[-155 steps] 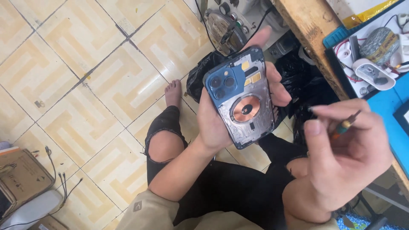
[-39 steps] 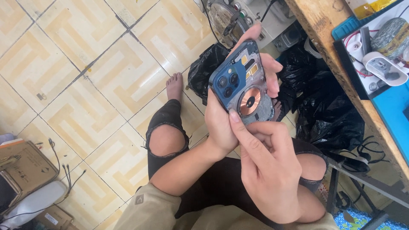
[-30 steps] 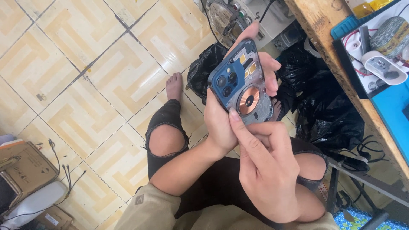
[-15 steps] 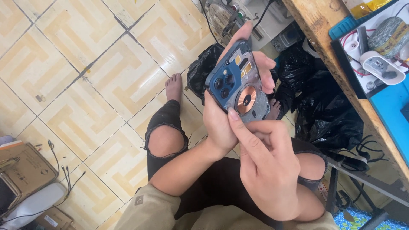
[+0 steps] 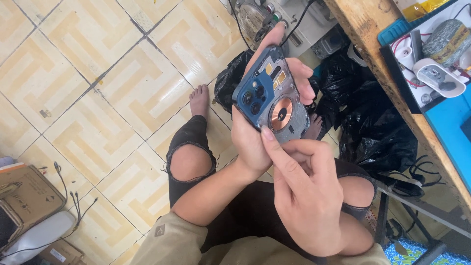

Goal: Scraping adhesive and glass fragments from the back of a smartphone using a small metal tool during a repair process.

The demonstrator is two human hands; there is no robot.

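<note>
My left hand (image 5: 255, 142) grips a blue phone back housing (image 5: 271, 95), held up over my knees with its inner side toward me. A copper charging coil (image 5: 281, 113) and a dark camera block (image 5: 252, 95) show on it. My right hand (image 5: 314, 196) is curled just below the housing, its index fingertip touching the lower edge near the coil. Whether the right hand holds a small tool is hidden by the fingers.
A wooden workbench edge (image 5: 387, 73) runs along the right, with a blue mat (image 5: 449, 132) and a tray of small parts (image 5: 431, 59). Black plastic bags (image 5: 373, 122) lie under it. Cardboard boxes (image 5: 24, 201) and cables sit at the lower left on the tiled floor (image 5: 88, 88).
My right hand, earlier held apart to the right with a thin tool, has come up against the housing. The left hand has tilted the housing slightly leftward.
</note>
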